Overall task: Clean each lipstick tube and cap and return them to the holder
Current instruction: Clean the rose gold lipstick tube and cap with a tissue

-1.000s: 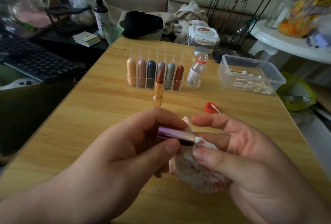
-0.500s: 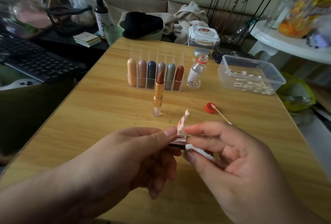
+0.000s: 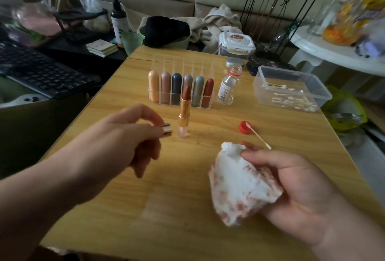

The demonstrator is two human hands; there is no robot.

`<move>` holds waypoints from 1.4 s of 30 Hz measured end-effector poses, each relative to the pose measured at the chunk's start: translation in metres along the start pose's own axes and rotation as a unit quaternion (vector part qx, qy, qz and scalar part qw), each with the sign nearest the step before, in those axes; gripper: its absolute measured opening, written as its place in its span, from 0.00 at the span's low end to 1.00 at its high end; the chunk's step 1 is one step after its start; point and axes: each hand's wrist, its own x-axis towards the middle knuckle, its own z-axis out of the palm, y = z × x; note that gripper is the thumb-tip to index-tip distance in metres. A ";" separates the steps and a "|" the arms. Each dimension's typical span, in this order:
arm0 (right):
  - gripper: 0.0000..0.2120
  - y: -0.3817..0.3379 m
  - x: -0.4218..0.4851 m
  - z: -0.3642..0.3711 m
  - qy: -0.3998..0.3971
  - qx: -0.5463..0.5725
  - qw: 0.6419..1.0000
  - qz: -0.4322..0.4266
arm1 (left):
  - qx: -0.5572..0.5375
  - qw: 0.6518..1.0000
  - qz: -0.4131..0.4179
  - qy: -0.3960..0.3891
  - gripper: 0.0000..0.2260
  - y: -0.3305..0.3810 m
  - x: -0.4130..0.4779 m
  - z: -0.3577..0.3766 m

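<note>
Wooden table [image 3: 187,208]; left hand [image 3: 125,142] pinches a cap [image 3: 166,130] beside the upright uncapped lipstick [image 3: 184,114] and could topple it, while right hand [image 3: 291,183] grips stained tissue [image 3: 239,187].

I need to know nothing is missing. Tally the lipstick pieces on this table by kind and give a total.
Capped lipsticks in the holder: 6
Uncapped lipstick standing on the table: 1
Loose cap in the left hand: 1
Total: 8
</note>
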 end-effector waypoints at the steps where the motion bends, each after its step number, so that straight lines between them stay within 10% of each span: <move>1: 0.21 -0.001 0.000 -0.001 0.012 0.005 1.000 -0.001 | -0.017 0.999 -0.005 0.031 0.06 -0.001 0.005 -0.004; 9: 0.18 -0.003 -0.005 0.004 0.019 -0.034 0.999 -0.025 | -0.114 0.987 0.016 0.114 0.18 -0.002 0.024 -0.006; 12: 0.11 -0.004 -0.008 0.004 0.010 -0.050 0.998 -0.029 | 0.126 0.980 0.072 0.133 0.09 -0.006 0.026 0.008; 14: 0.11 -0.003 -0.008 0.003 0.007 -0.059 0.998 -0.029 | 0.308 0.939 0.092 0.119 0.21 -0.010 0.030 0.017; 17: 0.10 -0.002 -0.009 0.002 0.001 -0.070 0.997 -0.037 | 0.385 0.912 0.085 0.116 0.36 -0.015 0.044 0.031; 20: 0.13 -0.003 -0.009 0.000 -0.010 -0.088 0.995 -0.035 | 0.435 0.885 0.102 0.130 0.25 -0.019 0.057 0.038; 25: 0.09 -0.005 -0.004 -0.006 -0.006 -0.126 0.986 -0.106 | 0.326 0.929 0.129 0.118 0.11 -0.011 0.048 0.043; 35: 0.09 0.016 -0.012 -0.005 -0.070 -0.289 0.873 -0.387 | 0.115 0.985 0.112 -0.057 0.12 0.003 -0.023 0.047; 42: 0.17 0.021 -0.012 0.000 -0.189 -0.163 0.915 -0.318 | 0.090 0.986 0.120 -0.072 0.13 0.003 -0.024 0.043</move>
